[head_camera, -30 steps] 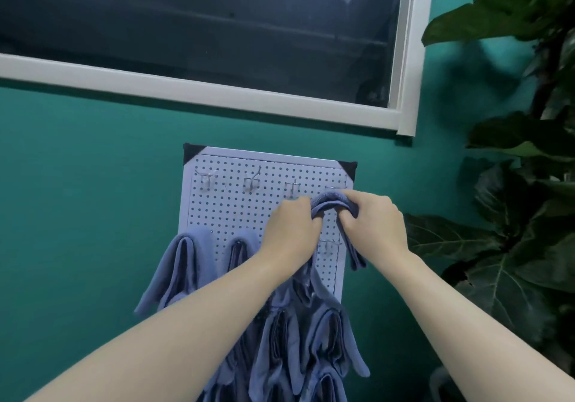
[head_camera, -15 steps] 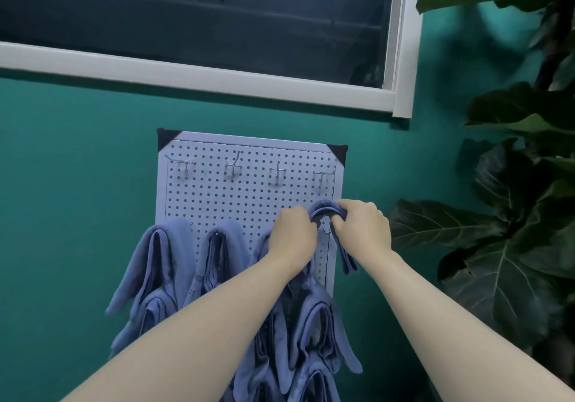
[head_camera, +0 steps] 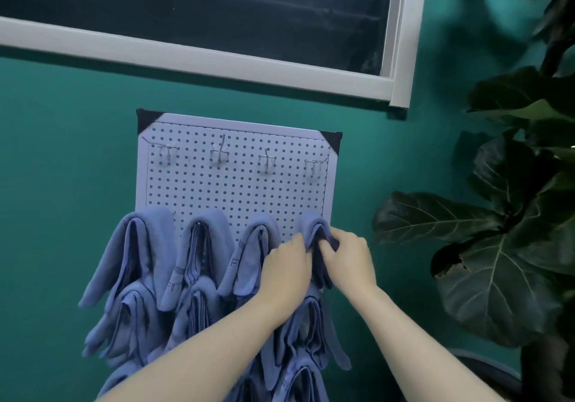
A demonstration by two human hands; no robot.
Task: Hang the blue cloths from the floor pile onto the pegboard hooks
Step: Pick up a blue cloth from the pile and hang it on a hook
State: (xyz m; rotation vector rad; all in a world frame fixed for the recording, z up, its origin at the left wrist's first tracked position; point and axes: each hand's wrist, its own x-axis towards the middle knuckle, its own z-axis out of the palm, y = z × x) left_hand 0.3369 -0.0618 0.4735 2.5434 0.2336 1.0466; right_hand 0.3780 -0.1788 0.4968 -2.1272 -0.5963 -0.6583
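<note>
Hung cloths (head_camera: 133,252): draped in rows over the lower pegboard, left to middle; folded over their hooks, tails down.
Pegboard (head_camera: 236,190): white, perforated, fixed to the teal wall; bare across its upper half.
Top hooks (head_camera: 219,154): four metal hooks in a row — all free; judged the next places to fill.
Left hand (head_camera: 287,266): curled on the left fall of the blue cloth (head_camera: 315,226); pinching the fabric just below the fold.
Blue cloth: at the right end of the upper hung row, near the board's right edge; folded over at the top; hook beneath hidden, so seating cannot be told.
Right hand (head_camera: 350,258): fingers curled round the cloth's right fall; gripping close beside the left hand.
Doing it well: keep the fold centred on the hook; pull both falls down evenly — then let go gently; avoid dragging the neighbouring cloth (head_camera: 249,258) off its hook.
Plant (head_camera: 497,246): dark leaves at far right; apart from the hands.
</note>
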